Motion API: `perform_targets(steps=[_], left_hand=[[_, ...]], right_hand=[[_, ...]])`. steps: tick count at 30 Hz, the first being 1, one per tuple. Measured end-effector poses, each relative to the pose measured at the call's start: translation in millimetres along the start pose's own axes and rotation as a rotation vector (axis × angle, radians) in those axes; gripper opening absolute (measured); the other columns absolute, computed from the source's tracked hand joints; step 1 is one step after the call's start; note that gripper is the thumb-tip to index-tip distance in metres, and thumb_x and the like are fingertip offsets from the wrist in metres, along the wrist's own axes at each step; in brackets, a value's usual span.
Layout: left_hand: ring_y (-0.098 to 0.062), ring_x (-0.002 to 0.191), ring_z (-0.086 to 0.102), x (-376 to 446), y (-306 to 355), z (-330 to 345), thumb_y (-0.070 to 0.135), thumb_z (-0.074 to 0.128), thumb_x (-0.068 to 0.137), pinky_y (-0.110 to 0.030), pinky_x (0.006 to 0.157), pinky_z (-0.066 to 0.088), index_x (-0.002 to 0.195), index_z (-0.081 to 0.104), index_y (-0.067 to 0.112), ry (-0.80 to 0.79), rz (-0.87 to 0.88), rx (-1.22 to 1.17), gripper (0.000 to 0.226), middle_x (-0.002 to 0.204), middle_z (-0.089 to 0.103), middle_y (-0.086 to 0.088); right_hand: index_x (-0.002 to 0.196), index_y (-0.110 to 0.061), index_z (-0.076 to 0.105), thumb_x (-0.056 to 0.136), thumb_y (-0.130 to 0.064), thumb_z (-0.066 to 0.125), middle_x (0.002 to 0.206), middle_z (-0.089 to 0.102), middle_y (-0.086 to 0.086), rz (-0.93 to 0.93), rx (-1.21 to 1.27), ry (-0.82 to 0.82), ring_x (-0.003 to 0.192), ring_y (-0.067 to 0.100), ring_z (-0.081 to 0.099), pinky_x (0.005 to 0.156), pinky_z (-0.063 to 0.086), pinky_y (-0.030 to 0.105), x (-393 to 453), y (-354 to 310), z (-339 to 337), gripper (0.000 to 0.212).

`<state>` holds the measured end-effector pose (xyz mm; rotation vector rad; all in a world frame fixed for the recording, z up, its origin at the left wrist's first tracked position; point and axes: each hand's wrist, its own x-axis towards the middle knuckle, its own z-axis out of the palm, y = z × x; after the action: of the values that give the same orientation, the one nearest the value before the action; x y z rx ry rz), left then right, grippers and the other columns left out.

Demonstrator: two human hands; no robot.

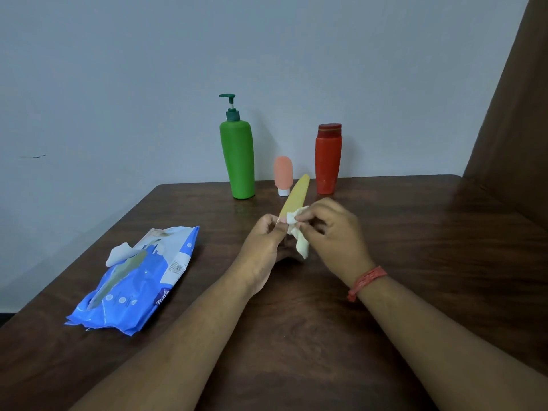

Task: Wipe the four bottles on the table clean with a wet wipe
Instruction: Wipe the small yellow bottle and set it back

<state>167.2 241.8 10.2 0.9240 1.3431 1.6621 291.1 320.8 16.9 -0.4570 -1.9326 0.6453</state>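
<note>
A yellow tube bottle [296, 194] is held tilted above the table, its lower end gripped by my left hand [264, 244]. My right hand [329, 229] pinches a crumpled white wet wipe [298, 232] against the tube's lower part. At the table's back stand a tall green pump bottle [238, 158], a small pink tube [283, 173] on its white cap, and a red bottle [327, 160] with a dark red cap.
A blue pack of wet wipes [139, 280] lies at the left on the dark wooden table [415, 247], a wipe sticking out of its opening. A brown curtain [513, 114] hangs at the right. A pale wall is behind the table.
</note>
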Motion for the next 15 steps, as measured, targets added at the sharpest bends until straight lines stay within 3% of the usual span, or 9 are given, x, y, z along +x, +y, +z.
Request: perform_targets(steps=[3, 5, 8, 12, 15], left_hand=[[-0.017, 0.080, 0.072, 1.7, -2.5, -1.1, 0.028, 0.053, 0.104, -0.044, 0.093, 0.058, 0.094, 0.051, 0.013, -0.021, 0.022, 0.184, 0.018, 0.096, 0.064, -0.008], [-0.017, 0.083, 0.073, 0.1, -3.4, 3.2, 0.030, 0.054, 0.103, -0.047, 0.098, 0.056, 0.093, 0.051, 0.016, -0.060, 0.004, 0.238, 0.018, 0.094, 0.061, -0.004], [-0.025, 0.086, 0.074, -0.4, -5.2, 7.1, 0.030, 0.054, 0.103, -0.044, 0.096, 0.056, 0.094, 0.051, 0.013, -0.061, -0.003, 0.209, 0.019, 0.084, 0.060, -0.003], [-0.011, 0.065, 0.067, -0.5, -2.5, 1.3, 0.023, 0.048, 0.106, -0.039, 0.086, 0.058, 0.098, 0.050, 0.007, -0.037, -0.004, 0.055, 0.019, 0.078, 0.059, -0.008], [-0.006, 0.064, 0.057, -0.6, -1.2, 0.4, 0.026, 0.046, 0.107, -0.047, 0.094, 0.057, 0.107, 0.055, 0.002, -0.095, -0.039, 0.058, 0.025, 0.085, 0.051, -0.009]], right_hand=[[0.082, -0.020, 0.070, 0.084, -0.002, 0.072, 0.090, 0.060, -0.012, 0.091, -0.024, 0.230, 0.085, 0.004, 0.063, 0.076, 0.054, 0.020, 11.9, 2.7, -12.6, 0.018], [0.085, -0.023, 0.069, 0.087, -0.006, 0.071, 0.091, 0.061, -0.015, 0.193, 0.009, 0.334, 0.084, 0.001, 0.063, 0.076, 0.055, 0.021, 18.7, 6.6, -27.1, 0.016], [0.086, -0.027, 0.067, 0.089, -0.009, 0.071, 0.096, 0.064, -0.010, 0.247, 0.033, 0.272, 0.086, 0.002, 0.064, 0.080, 0.057, 0.025, 14.7, 7.0, -29.5, 0.019], [0.082, -0.018, 0.070, 0.084, 0.000, 0.072, 0.092, 0.063, -0.009, 0.088, 0.004, 0.060, 0.084, 0.006, 0.064, 0.076, 0.053, 0.017, 4.8, -3.2, -8.1, 0.018], [0.082, -0.016, 0.070, 0.084, 0.001, 0.071, 0.090, 0.063, -0.007, 0.096, -0.007, 0.160, 0.082, 0.006, 0.065, 0.074, 0.052, 0.017, 11.6, -1.5, -11.9, 0.017]])
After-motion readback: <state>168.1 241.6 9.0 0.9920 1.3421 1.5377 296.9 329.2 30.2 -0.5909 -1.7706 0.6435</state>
